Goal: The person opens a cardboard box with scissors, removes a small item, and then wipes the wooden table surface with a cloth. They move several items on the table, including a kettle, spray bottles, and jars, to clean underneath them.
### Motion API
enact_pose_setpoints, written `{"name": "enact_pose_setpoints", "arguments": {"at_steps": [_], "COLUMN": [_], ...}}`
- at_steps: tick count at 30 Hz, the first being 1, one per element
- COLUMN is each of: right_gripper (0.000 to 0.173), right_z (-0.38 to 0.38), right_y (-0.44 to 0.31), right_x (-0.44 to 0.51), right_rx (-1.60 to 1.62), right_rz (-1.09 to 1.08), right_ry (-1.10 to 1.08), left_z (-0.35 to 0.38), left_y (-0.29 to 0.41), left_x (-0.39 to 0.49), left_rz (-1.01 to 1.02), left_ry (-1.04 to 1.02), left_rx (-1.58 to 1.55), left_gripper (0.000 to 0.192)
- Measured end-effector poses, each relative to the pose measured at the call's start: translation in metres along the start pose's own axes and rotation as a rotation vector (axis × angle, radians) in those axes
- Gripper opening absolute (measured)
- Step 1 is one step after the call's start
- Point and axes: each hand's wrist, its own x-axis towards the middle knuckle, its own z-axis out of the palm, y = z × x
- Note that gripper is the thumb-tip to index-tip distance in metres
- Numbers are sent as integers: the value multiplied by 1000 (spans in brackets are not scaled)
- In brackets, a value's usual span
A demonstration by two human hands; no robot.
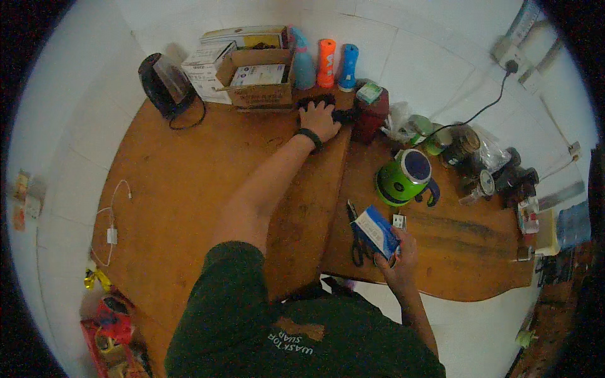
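Note:
My left hand [320, 120], with a dark band on the wrist, reaches to the back of the wooden table [203, 165]. Its fingers lie spread over a dark object [315, 100] beside the open cardboard box; whether they grip it is unclear. In my right hand [401, 250] is a small blue and white box [377, 230], tilted above the table's right part. Scissors [357, 250] lie partly hidden beneath it. Just beyond stands a green electric kettle [401, 179], and a small white card [399, 221] lies near the box.
Along the back stand a black kettle [168, 87], an open cardboard box [262, 97], a spray bottle [303, 66], orange [326, 64] and blue [349, 68] bottles and a dark red container [371, 113]. Several jars [458, 144] line the right. A white cable [112, 234] lies left.

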Motion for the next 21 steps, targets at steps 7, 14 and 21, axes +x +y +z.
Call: {"name": "enact_pose_setpoints", "arguments": {"at_steps": [7,14,21], "right_gripper": [67,71,76], "right_z": [34,103,107], "right_y": [-26,-72,-45], "right_x": [32,74,178], "right_rx": [139,59,-106], "right_rz": [-148,-509,-520], "right_ry": [-225,-476,-193], "left_z": [-39,-114,-160], "left_y": [-20,-114,-175], "left_x": [-26,-16,-62], "left_rz": [302,174,377], "left_ry": [-91,573,293], "left_rx": [35,435,288], "left_gripper": [46,23,19]}}
